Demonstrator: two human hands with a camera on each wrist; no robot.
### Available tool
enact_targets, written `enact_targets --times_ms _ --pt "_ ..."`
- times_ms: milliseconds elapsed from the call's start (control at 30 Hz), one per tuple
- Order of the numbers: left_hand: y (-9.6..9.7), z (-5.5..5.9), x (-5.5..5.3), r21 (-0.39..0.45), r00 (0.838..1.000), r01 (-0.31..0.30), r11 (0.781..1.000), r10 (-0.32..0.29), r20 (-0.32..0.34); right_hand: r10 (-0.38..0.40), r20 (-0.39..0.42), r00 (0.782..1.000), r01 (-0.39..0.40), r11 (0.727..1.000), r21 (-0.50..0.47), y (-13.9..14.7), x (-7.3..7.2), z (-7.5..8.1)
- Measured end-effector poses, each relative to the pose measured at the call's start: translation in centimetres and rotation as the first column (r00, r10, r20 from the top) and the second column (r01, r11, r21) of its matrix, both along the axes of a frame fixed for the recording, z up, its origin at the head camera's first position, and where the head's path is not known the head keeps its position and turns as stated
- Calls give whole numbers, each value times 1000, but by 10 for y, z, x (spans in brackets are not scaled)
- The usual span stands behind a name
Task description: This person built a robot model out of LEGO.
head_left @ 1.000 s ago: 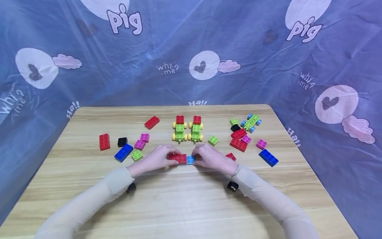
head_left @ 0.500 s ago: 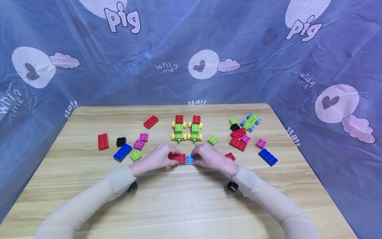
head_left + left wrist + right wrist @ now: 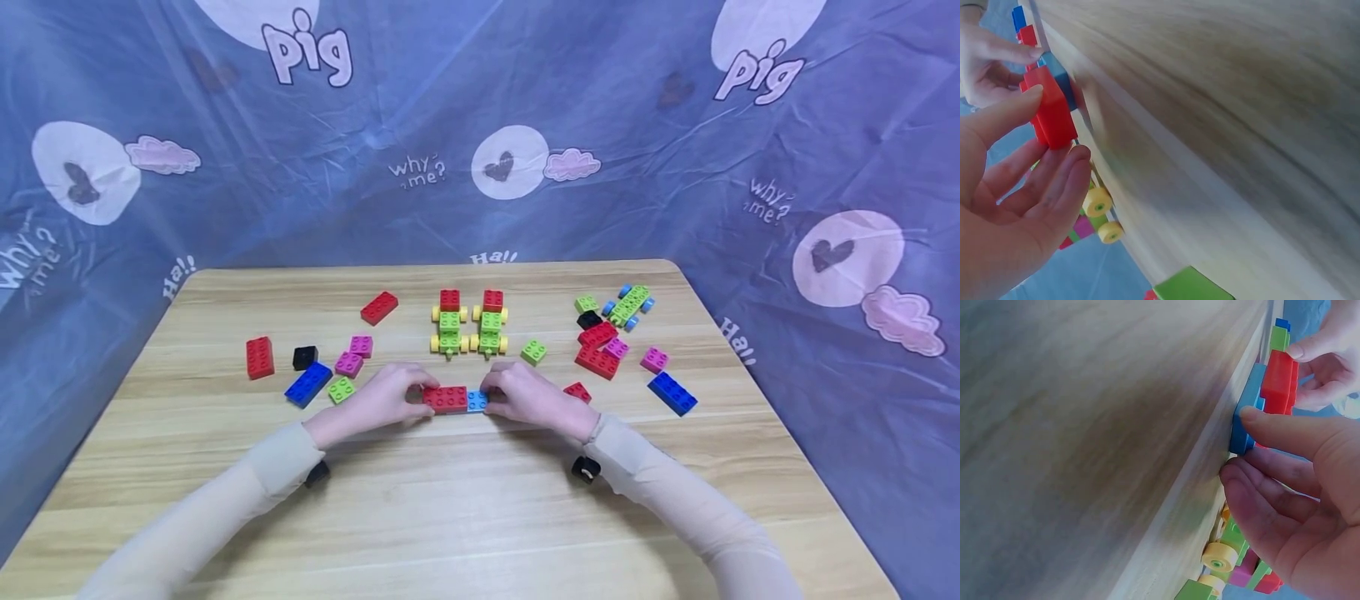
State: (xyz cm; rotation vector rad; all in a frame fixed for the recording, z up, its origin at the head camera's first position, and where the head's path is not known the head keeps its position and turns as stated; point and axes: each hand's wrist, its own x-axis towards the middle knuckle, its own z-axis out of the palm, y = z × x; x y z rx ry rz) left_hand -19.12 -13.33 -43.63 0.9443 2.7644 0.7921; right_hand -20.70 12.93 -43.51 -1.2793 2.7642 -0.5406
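A long red brick [image 3: 446,399] is stacked on a light blue brick [image 3: 477,401], whose right part extends past it, at the middle of the table. My left hand [image 3: 375,402] has its thumb and fingertips at the red brick's left end, on its near and far sides. In the left wrist view the left thumb touches the red brick [image 3: 1052,112]. My right hand [image 3: 534,398] pinches the right end of the blue brick. The right wrist view shows the right thumb against the blue brick's [image 3: 1249,400] side.
Two green cars with yellow wheels [image 3: 449,323] stand behind the hands. A green base with blue wheels [image 3: 631,306] lies back right, near several red bricks [image 3: 597,361]. At left are a blue brick [image 3: 308,384], a black brick [image 3: 304,358] and pink bricks [image 3: 348,364].
My left hand has slid a little left along the red brick, uncovering more of its top. The right hand and the stacked bricks have hardly moved.
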Motion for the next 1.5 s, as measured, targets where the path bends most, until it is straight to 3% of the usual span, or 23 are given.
enact_targets --times_ms 333,567,1000,1267,1500 --pt "-7 -2 2 10 1000 -3 1000 4 -28 9 32 999 -9 1000 -12 3 -1 2" --pt "-7 -1 3 17 1000 -7 1000 8 -18 6 57 998 -4 999 -37 16 -6 12" --pt "-7 0 4 30 1000 -21 999 21 3 -161 -24 987 158 983 -98 69 -20 29" --pt "-6 2 4 29 1000 -20 999 20 -4 -292 -140 946 276 953 -125 112 -24 32" --pt "-5 2 4 21 1000 -24 999 24 11 -379 -83 922 379 925 -23 136 -20 25"
